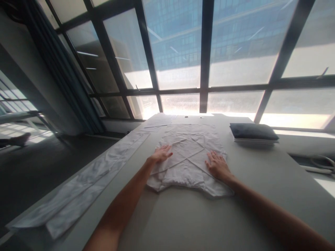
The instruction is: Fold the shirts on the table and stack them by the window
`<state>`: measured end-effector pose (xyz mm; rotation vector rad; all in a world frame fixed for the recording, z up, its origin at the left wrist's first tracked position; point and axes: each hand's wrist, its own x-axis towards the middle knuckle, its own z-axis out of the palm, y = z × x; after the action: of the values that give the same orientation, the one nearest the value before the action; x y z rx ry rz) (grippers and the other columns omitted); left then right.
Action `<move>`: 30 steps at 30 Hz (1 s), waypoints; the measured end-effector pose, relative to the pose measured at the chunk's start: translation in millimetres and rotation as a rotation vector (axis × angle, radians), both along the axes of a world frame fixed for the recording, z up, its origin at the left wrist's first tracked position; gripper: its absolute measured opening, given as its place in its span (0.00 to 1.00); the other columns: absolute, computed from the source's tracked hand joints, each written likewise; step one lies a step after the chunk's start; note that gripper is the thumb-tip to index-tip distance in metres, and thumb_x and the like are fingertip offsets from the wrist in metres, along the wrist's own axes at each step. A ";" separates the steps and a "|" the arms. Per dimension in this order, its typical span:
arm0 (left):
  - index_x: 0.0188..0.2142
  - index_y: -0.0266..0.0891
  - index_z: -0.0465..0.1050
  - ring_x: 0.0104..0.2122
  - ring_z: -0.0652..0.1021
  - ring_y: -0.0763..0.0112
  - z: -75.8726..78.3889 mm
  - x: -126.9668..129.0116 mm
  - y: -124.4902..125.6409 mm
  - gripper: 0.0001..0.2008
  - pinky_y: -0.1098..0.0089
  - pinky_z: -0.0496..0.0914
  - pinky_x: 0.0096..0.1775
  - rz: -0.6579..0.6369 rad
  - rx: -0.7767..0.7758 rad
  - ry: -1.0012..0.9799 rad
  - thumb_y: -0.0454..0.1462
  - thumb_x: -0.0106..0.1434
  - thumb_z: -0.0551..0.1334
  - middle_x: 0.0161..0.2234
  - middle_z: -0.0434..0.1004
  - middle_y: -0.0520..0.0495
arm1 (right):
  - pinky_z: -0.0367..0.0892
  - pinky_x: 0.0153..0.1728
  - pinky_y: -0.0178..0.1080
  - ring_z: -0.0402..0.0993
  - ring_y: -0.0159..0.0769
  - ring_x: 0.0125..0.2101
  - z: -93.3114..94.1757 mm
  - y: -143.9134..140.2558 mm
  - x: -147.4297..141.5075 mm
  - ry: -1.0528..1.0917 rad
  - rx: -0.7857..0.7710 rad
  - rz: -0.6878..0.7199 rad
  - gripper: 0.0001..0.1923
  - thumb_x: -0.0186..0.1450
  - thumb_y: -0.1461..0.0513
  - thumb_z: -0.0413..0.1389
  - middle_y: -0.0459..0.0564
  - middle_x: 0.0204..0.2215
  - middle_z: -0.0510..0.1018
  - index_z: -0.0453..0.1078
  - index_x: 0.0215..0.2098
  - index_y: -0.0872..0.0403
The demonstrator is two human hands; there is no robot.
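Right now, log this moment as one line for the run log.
left hand: flat on white garment | right hand: flat on same garment | garment: spread on grey table | dark folded stack: far right

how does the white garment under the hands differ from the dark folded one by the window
The white garment lies spread flat and creased mid-table; the dark garment is folded into a compact block at the far right. The white one lies directly on the table; the dark one sits on a pale stack. The left hand and right hand press flat on the white one; nothing touches the dark one. Both are fabric on the same table.
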<state>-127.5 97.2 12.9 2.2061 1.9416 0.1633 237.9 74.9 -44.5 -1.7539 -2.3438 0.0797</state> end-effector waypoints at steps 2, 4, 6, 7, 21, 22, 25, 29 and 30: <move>0.72 0.44 0.55 0.72 0.53 0.49 -12.5 8.2 -6.3 0.33 0.43 0.45 0.68 -0.002 -0.002 0.018 0.51 0.72 0.53 0.73 0.50 0.40 | 0.43 0.70 0.52 0.47 0.48 0.72 0.6 -1.8 7.4 -0.017 0.006 -0.005 0.33 0.75 0.53 0.41 0.60 0.73 0.53 0.55 0.73 0.61; 0.73 0.44 0.52 0.73 0.50 0.48 -20.7 10.0 -10.1 0.32 0.41 0.42 0.68 0.003 0.025 0.031 0.50 0.74 0.50 0.74 0.48 0.40 | 0.42 0.70 0.51 0.46 0.48 0.72 -0.1 -2.6 16.8 -0.031 0.018 -0.005 0.33 0.75 0.53 0.41 0.60 0.73 0.53 0.55 0.73 0.60; 0.74 0.45 0.50 0.73 0.50 0.50 -23.5 8.3 -10.9 0.31 0.43 0.41 0.69 0.006 0.043 0.055 0.50 0.75 0.47 0.74 0.48 0.42 | 0.41 0.70 0.51 0.46 0.47 0.72 -1.8 -2.7 26.1 -0.036 0.032 0.000 0.32 0.76 0.53 0.41 0.60 0.73 0.52 0.55 0.73 0.60; 0.74 0.46 0.50 0.73 0.50 0.51 -23.2 7.2 -10.4 0.31 0.44 0.41 0.69 0.018 0.043 0.072 0.50 0.76 0.45 0.74 0.47 0.43 | 0.41 0.70 0.51 0.46 0.47 0.72 -2.8 -2.5 30.1 -0.037 0.036 0.002 0.32 0.76 0.53 0.41 0.60 0.73 0.52 0.55 0.73 0.60; 0.71 0.39 0.59 0.72 0.54 0.47 -15.8 29.8 -16.1 0.27 0.36 0.42 0.67 0.174 0.124 0.168 0.39 0.74 0.48 0.72 0.55 0.33 | 0.43 0.70 0.50 0.49 0.48 0.72 -3.1 -1.3 38.7 -0.025 0.039 -0.024 0.31 0.76 0.53 0.44 0.63 0.72 0.55 0.58 0.71 0.61; 0.70 0.38 0.59 0.72 0.54 0.48 -16.1 37.6 -18.8 0.27 0.39 0.43 0.68 0.128 0.125 0.164 0.39 0.74 0.49 0.71 0.55 0.33 | 0.43 0.70 0.50 0.49 0.48 0.71 -2.5 -1.5 38.6 -0.022 0.042 -0.025 0.31 0.75 0.54 0.44 0.63 0.72 0.56 0.59 0.71 0.61; 0.71 0.39 0.58 0.72 0.54 0.51 -19.3 63.7 -26.9 0.28 0.44 0.49 0.68 -0.044 0.091 0.097 0.44 0.75 0.49 0.72 0.54 0.35 | 0.44 0.70 0.50 0.51 0.49 0.71 -1.7 -2.2 38.6 -0.012 0.049 -0.022 0.31 0.75 0.54 0.45 0.64 0.71 0.57 0.60 0.70 0.61; 0.72 0.45 0.55 0.73 0.49 0.45 -26.7 85.8 -33.7 0.29 0.35 0.47 0.66 -0.135 0.039 0.067 0.49 0.76 0.46 0.74 0.47 0.39 | 0.45 0.70 0.51 0.50 0.49 0.71 -5.1 -3.6 41.5 -0.033 0.060 -0.004 0.30 0.75 0.57 0.42 0.64 0.71 0.56 0.59 0.71 0.63; 0.73 0.45 0.55 0.73 0.48 0.44 -28.2 87.4 -34.7 0.30 0.34 0.46 0.66 -0.140 0.034 0.078 0.50 0.76 0.46 0.74 0.46 0.40 | 0.45 0.70 0.51 0.50 0.48 0.71 -6.8 -3.9 43.2 -0.046 0.065 0.007 0.30 0.74 0.60 0.41 0.64 0.72 0.56 0.58 0.71 0.65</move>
<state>-40.1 62.5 -15.3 2.3944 1.8270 0.0911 281.1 71.0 -51.2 -1.7344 -2.3567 -0.0361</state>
